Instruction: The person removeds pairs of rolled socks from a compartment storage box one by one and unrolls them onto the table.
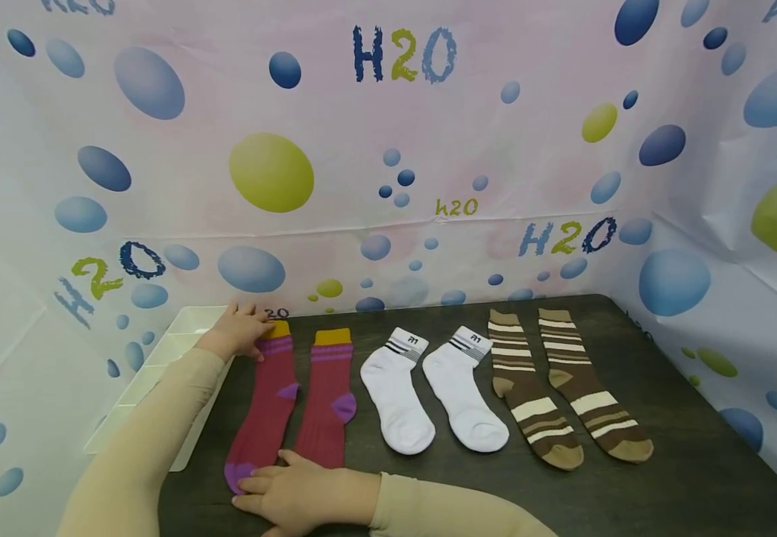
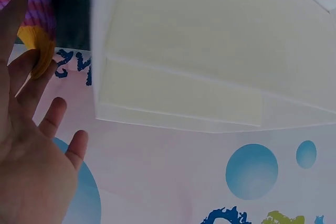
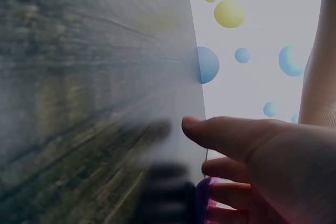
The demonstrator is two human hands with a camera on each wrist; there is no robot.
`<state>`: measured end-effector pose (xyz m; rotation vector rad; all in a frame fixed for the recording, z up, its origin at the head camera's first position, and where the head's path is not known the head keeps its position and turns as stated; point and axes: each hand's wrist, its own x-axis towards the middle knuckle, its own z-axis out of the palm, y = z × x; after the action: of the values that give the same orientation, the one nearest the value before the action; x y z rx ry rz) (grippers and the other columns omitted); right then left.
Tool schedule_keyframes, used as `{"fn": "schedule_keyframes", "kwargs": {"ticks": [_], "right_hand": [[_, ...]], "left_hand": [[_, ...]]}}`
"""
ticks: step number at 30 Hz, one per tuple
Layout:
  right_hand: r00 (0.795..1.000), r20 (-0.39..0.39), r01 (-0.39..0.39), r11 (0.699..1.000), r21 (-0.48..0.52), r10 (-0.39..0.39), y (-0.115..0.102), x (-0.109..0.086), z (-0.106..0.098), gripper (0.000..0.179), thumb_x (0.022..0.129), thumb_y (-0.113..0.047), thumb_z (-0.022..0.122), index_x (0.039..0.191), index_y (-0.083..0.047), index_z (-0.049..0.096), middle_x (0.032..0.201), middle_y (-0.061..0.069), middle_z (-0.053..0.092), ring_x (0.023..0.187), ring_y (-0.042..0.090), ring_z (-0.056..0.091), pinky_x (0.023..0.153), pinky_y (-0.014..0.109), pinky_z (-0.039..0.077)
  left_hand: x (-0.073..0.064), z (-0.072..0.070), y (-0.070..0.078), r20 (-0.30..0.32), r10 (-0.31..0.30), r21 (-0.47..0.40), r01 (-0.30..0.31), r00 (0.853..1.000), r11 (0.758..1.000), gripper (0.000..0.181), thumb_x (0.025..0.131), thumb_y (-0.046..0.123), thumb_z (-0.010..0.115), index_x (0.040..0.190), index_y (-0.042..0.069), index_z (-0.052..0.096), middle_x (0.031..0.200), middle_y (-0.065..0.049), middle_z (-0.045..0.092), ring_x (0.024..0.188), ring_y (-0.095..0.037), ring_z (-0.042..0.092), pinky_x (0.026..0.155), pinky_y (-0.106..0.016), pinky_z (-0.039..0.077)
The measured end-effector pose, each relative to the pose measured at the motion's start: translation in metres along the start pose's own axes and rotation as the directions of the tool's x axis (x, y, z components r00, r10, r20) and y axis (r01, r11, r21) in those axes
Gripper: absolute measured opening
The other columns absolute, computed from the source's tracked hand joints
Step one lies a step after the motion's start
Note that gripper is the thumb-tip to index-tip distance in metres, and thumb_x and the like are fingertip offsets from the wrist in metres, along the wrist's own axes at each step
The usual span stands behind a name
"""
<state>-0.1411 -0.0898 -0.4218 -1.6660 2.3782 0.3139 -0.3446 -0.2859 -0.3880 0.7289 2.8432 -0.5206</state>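
Observation:
A dark red sock point(image 1: 269, 406) with a yellow cuff and purple heel and toe lies lengthwise on the dark table. My left hand point(image 1: 237, 332) is at its top end. In the left wrist view, thumb and forefinger pinch the yellow cuff point(image 2: 38, 45), while the other fingers stay spread. My right hand point(image 1: 301, 492) reaches across to the bottom end, fingers stretched over the purple toe point(image 1: 236, 473). Its fingertips touch the toe in the right wrist view, thumb held apart. A matching red sock point(image 1: 328, 403) lies just right, its lower end hidden behind my right hand.
Left of the socks stands a white compartmented tray point(image 1: 180, 322), partly covered by my left forearm. Two white ankle socks point(image 1: 398, 395) point(image 1: 465, 395) and two brown striped socks point(image 1: 529, 388) point(image 1: 590, 384) lie to the right. A printed sheet point(image 1: 388, 134) hangs behind the table.

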Motion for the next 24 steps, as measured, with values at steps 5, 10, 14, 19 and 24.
{"fn": "schedule_keyframes", "kwargs": {"ticks": [5, 10, 14, 19, 24], "right_hand": [[0.998, 0.053, 0.019, 1.0, 0.013, -0.02, -0.001, 0.004, 0.0, 0.064, 0.095, -0.063, 0.04, 0.151, -0.05, 0.012, 0.159, -0.024, 0.015, 0.146, -0.006, 0.016, 0.118, 0.031, 0.024], [0.997, 0.069, 0.018, 1.0, 0.025, -0.02, -0.002, 0.002, 0.0, 0.066, 0.095, -0.061, 0.043, 0.15, -0.052, 0.008, 0.16, -0.023, 0.01, 0.148, -0.004, 0.011, 0.119, 0.03, 0.022], [0.999, 0.047, 0.02, 1.0, 0.009, -0.02, 0.0, -0.003, -0.002, 0.065, 0.095, -0.064, 0.039, 0.151, -0.052, 0.008, 0.161, -0.022, 0.007, 0.15, 0.0, 0.008, 0.119, 0.03, 0.022], [1.0, 0.021, 0.021, 1.0, -0.009, -0.021, 0.001, -0.009, -0.002, 0.064, 0.095, -0.065, 0.037, 0.151, -0.051, 0.008, 0.162, -0.021, 0.007, 0.15, 0.001, 0.007, 0.119, 0.03, 0.023], [1.0, -0.017, 0.012, 1.0, -0.015, -0.012, 0.006, -0.021, 0.0, 0.066, 0.095, -0.066, 0.037, 0.152, -0.05, 0.009, 0.162, -0.021, 0.01, 0.151, 0.003, 0.009, 0.119, 0.032, 0.023]], "left_hand": [[-0.002, -0.006, 0.001, 0.048, -0.051, -0.079, 0.054, 0.998, 0.995, 0.072, 0.076, 0.043, 0.08, 0.136, 0.009, 0.057, 0.138, -0.017, 0.056, 0.122, -0.04, 0.041, 0.102, -0.062, 0.03], [0.0, -0.007, 0.0, 0.055, -0.078, -0.086, 0.083, 0.995, 0.993, 0.081, 0.074, 0.048, 0.08, 0.142, 0.013, 0.051, 0.144, -0.018, 0.05, 0.124, -0.04, 0.04, 0.101, -0.061, 0.029], [0.003, -0.009, -0.001, 0.046, -0.097, -0.096, 0.101, 0.994, 0.99, 0.085, 0.073, 0.051, 0.08, 0.143, 0.015, 0.05, 0.147, -0.018, 0.047, 0.129, -0.04, 0.037, 0.1, -0.062, 0.029], [-0.002, -0.018, -0.001, 0.018, -0.097, -0.101, 0.098, 0.995, 0.99, 0.084, 0.072, 0.053, 0.079, 0.141, 0.014, 0.051, 0.144, -0.019, 0.049, 0.132, -0.042, 0.037, 0.104, -0.065, 0.027], [-0.013, -0.026, -0.002, -0.014, -0.086, -0.101, 0.084, 0.996, 0.991, 0.082, 0.073, 0.054, 0.078, 0.14, 0.014, 0.052, 0.144, -0.021, 0.049, 0.132, -0.045, 0.037, 0.106, -0.069, 0.024]]}}
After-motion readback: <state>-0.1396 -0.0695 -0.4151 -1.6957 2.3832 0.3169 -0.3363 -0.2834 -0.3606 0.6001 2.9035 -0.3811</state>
